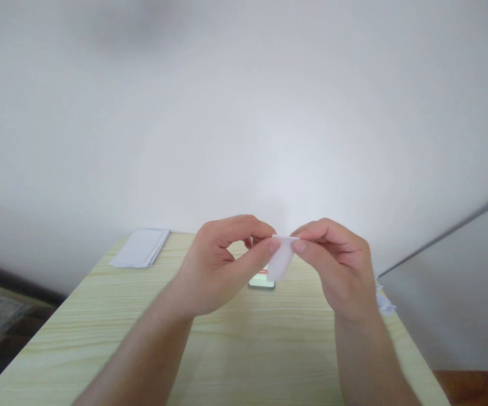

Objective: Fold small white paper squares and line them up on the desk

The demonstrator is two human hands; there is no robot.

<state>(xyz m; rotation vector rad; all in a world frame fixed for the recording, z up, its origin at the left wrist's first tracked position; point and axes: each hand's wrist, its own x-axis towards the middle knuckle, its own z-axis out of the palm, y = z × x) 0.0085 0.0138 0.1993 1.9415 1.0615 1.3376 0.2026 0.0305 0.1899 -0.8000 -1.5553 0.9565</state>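
A small piece of white paper (281,260) is held up above the table, its top edge seen nearly edge-on and the rest hanging down. My left hand (222,262) pinches its left upper corner between thumb and index finger. At the opposite corner, my right hand (339,259) grips it the same way. Behind the paper and the left thumb lies a phone (262,283) with a lit screen, mostly hidden. Whether the paper has folds lower down I cannot make out.
A stack of white paper (141,248) lies at the table's back left corner. Crumpled white paper (385,303) sits by the right edge, partly behind my right wrist. The light wooden table (244,349) meets a white wall (235,113) at the back.
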